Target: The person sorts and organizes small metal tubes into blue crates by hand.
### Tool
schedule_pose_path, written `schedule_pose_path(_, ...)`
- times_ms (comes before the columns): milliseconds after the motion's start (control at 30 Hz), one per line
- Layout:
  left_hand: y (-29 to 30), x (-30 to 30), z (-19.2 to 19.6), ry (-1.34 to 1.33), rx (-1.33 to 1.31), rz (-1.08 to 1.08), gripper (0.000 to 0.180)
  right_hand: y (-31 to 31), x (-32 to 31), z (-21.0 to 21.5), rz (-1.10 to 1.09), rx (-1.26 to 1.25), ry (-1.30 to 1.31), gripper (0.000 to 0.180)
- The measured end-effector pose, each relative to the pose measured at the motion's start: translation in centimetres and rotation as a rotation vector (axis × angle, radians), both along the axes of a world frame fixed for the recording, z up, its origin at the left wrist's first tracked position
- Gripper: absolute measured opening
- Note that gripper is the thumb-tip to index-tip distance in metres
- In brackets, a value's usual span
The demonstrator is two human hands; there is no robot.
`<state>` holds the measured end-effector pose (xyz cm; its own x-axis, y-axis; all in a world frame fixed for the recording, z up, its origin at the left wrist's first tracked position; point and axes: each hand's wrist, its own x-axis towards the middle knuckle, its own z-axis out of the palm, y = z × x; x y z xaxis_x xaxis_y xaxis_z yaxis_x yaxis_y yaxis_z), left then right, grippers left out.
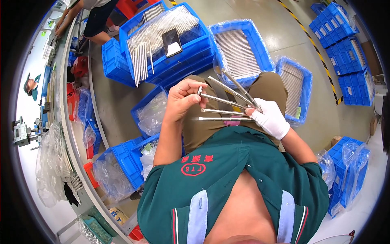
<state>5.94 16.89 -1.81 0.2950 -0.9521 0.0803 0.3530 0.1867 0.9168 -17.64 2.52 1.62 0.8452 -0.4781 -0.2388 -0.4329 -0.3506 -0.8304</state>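
Concrete floor fills the upper frame, crowded with blue crates [239,49] of thin metal tubes. Near the centre I see my gloved right hand [271,118] closed around the ends of several metal rods [225,106], which fan out leftward over my lap. My bare left hand [183,99], wrist bent, fingers curled, pinches the tip of one upper rod. Both forearms rise from the lower edge. Along the left edge curves a counter [67,134].
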Motion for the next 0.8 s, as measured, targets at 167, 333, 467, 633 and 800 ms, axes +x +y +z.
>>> schedule_pose_path(167,0.1,-0.3,0.5,0.010,0.013,-0.058,0.032,0.1,0.1,0.2,0.005,-0.008,0.001,0.028)
schedule_pose_path(333,-1.2,-3.0,0.9,-0.088,0.224,-0.213,0.033,0.8,1.4,0.3,-0.005,0.147,0.020,0.026)
schedule_pose_path(467,-0.9,-3.0,-0.2,0.055,0.184,-0.187,0.034,0.7,1.5,0.5,0.020,0.161,0.011,0.028)
schedule_pose_path(633,1.2,0.7,0.4,-0.046,0.062,0.076,0.031,-0.6,-0.2,-1.7,-0.006,0.254,-0.032,0.030)
schedule_pose_path(800,-0.3,0.2,0.1,-0.064,0.051,-0.010,0.037,0.0,0.0,-1.5,0.047,0.483,0.085,0.030)
